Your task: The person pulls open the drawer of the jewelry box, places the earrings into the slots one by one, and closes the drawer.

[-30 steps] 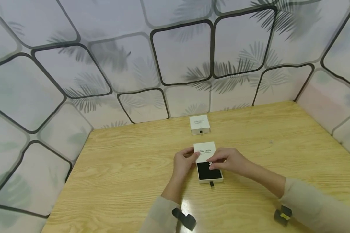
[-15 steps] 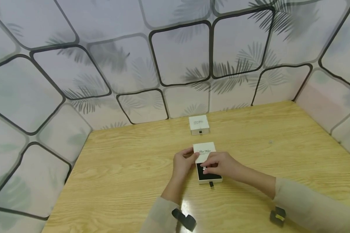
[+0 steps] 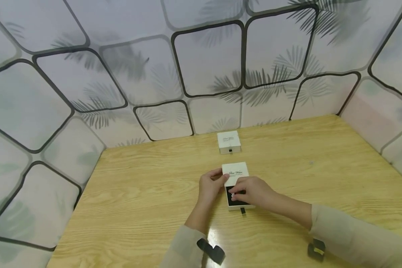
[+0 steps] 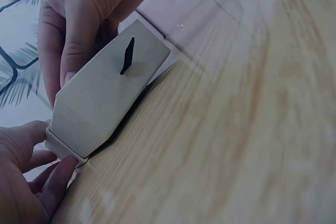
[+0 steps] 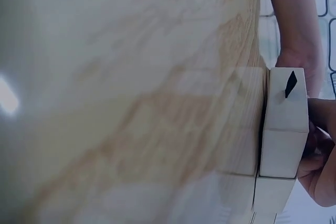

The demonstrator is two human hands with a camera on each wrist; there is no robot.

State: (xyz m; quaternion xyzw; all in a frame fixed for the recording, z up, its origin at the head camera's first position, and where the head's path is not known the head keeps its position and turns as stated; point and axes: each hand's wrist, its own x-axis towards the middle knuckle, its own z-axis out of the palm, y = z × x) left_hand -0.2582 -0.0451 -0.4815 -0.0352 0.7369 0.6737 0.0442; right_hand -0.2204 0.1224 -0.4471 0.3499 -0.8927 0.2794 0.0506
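A white drawer-style jewelry box [image 3: 235,168], printed with script lettering, lies on the table with its black-lined drawer [image 3: 228,196] pulled out toward me. My left hand [image 3: 209,188] grips the sleeve from the left, thumb on top. In the left wrist view, those fingers [image 4: 62,177] touch the sleeve's end. Over the drawer, my right hand [image 3: 254,190] pinches a small shiny silver jewelry piece [image 3: 232,194] between thumb and fingertips; its exact kind is too small to tell. The right wrist view shows the drawer's white side [image 5: 283,153], with the piece hidden.
Behind the open box, a second white box [image 3: 229,141] with similar lettering stands closed near the wall. A tiny clear object [image 3: 310,162] lies to the right on the wooden table [image 3: 147,208]. Patterned walls [image 3: 207,59] enclose the table's back and sides.
My right hand has moved left and slightly down over the drawer, carrying the silver jewelry piece toward the drawer's left side. The left hand has kept its grip on the sleeve.
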